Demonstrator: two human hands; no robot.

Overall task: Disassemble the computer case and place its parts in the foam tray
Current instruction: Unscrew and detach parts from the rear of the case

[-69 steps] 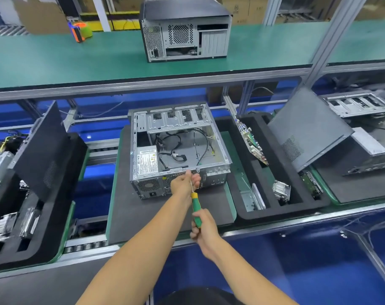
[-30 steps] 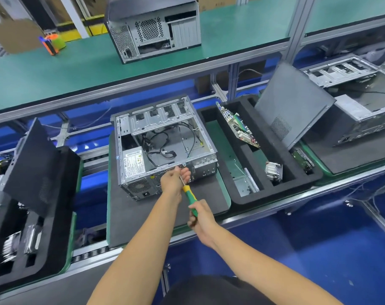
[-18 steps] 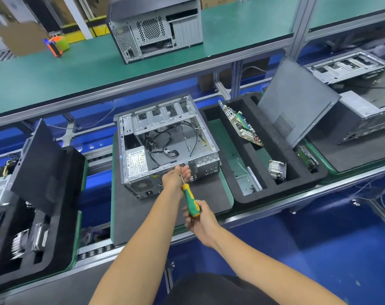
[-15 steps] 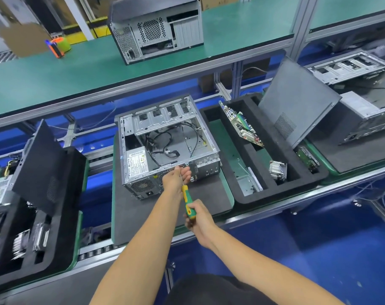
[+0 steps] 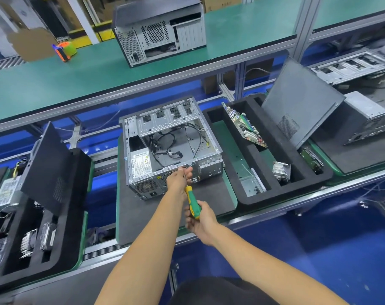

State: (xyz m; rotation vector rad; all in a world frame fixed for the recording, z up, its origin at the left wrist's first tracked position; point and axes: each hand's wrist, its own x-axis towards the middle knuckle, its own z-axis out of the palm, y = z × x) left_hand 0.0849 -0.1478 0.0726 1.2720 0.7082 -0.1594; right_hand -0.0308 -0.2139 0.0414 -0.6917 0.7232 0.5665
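The open case lies on a grey mat, left of the foam tray. Right hand grips a screwdriver; left hand pinches its shaft at the case's rear edge.

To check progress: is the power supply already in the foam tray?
No, the power supply sits inside the open computer case, left of the foam tray.

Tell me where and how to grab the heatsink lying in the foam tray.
Take the heatsink from above, pinching its two outer side faces. It sits low in a narrow slot of the foam tray, so the walls block a sideways approach, and the thin fins look easy to bend.
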